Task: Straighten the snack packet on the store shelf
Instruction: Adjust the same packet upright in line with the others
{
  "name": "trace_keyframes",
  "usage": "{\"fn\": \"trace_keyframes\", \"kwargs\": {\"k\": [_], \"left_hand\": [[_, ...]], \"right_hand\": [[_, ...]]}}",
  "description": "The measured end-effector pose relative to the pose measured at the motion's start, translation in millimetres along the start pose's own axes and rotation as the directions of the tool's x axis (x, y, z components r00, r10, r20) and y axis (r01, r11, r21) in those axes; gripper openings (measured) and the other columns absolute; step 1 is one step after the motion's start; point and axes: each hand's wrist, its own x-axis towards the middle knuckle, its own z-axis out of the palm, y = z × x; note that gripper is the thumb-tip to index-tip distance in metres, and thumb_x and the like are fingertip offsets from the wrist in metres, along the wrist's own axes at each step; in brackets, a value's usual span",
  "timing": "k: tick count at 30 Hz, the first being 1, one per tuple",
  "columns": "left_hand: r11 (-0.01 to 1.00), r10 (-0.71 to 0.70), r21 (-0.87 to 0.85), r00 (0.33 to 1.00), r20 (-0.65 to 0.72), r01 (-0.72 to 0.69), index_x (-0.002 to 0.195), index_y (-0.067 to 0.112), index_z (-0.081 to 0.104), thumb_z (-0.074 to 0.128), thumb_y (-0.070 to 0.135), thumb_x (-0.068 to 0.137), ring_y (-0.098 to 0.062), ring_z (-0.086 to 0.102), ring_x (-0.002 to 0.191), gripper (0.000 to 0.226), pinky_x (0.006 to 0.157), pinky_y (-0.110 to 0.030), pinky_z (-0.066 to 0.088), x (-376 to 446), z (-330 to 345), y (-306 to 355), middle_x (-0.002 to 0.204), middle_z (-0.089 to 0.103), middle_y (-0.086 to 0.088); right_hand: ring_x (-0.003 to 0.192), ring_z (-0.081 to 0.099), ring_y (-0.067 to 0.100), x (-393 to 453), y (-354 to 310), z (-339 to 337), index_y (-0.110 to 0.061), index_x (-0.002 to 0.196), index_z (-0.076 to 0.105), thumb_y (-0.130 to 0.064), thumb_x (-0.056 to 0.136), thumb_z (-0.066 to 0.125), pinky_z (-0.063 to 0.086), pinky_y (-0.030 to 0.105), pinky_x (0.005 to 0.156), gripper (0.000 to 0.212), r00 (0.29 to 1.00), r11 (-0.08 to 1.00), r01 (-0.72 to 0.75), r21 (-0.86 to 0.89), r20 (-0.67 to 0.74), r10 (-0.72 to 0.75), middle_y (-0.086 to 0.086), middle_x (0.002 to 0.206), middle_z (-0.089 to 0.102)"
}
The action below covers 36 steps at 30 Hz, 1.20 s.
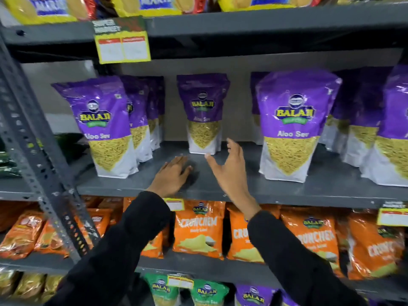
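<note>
A purple and white Aloo Sev snack packet (203, 113) stands upright, alone, far back in the middle of the grey shelf (220, 191). My left hand (171, 176) lies palm down on the shelf in front of it, fingers apart, holding nothing. My right hand (228, 168) is raised just to the packet's lower right, fingers spread and thumb out, close to the packet but not gripping it. Both arms wear black sleeves.
More purple Aloo Sev packets stand in rows at the left (106, 129) and right (289, 129) of the same shelf. A slanted grey upright (33, 151) crosses the left. Orange Crunchem packets (198, 230) fill the shelf below. A yellow price tag (122, 47) hangs above.
</note>
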Motion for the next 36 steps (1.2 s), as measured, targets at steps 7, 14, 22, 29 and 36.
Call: {"fn": "trace_keyframes", "kwargs": {"k": [7,14,22,29,36], "left_hand": [[0.995,0.037,0.090,0.988,0.153,-0.051,0.155,0.007,0.027,0.032,0.036,0.106,-0.027,0.022,0.154,0.057,0.124,-0.040,0.018,15.9,-24.5,-60.6,0.166,0.023,-0.012],[0.982,0.078,0.143,0.959,0.274,-0.121,0.158,0.006,0.018,0.027,0.033,0.106,-0.024,0.014,0.156,0.059,0.127,-0.045,0.010,26.3,-24.6,-78.4,0.169,0.014,-0.011],[0.945,0.138,0.249,0.949,0.284,-0.212,0.158,0.004,0.016,0.011,0.042,0.102,-0.025,0.008,0.157,0.068,0.126,-0.050,0.011,32.3,-15.8,-96.4,0.169,0.010,-0.013],[0.975,0.137,0.138,0.961,0.238,-0.173,0.159,0.008,0.017,0.022,0.034,0.106,-0.021,0.012,0.157,0.059,0.127,-0.045,0.008,27.1,-19.5,-89.7,0.169,0.015,-0.007],[0.976,0.114,0.150,0.954,0.276,-0.160,0.159,0.008,0.013,0.021,0.037,0.105,-0.021,0.009,0.157,0.061,0.128,-0.045,0.008,24.6,-24.9,-83.9,0.170,0.011,-0.007]], "right_hand": [[0.142,0.034,0.042,88.6,2.2,97.9,-0.001,0.153,0.025,-0.059,0.068,0.080,0.041,0.048,0.108,0.117,0.971,0.954,-0.227,-0.195,0.028,0.236,0.023,0.151,0.036],[0.154,0.015,0.042,113.1,9.5,137.7,0.003,0.157,-0.009,-0.060,0.061,0.089,0.025,0.056,0.120,0.150,0.909,0.876,-0.411,-0.252,-0.045,0.414,0.027,0.166,0.007],[0.148,0.029,0.044,119.3,13.4,160.3,0.003,0.158,-0.005,-0.050,0.059,0.094,0.034,0.055,0.117,0.150,0.883,0.849,-0.467,-0.249,-0.180,0.433,0.030,0.161,0.020],[0.141,0.038,0.044,104.9,3.4,152.2,0.004,0.157,0.001,-0.039,0.058,0.097,0.041,0.054,0.108,0.145,0.885,0.860,-0.454,-0.232,-0.228,0.406,0.028,0.151,0.034],[0.142,0.035,0.044,44.3,-27.3,125.7,0.001,0.158,0.000,-0.040,0.060,0.095,0.039,0.053,0.110,0.142,0.903,0.882,-0.418,-0.217,-0.208,0.376,0.026,0.153,0.031]]}}
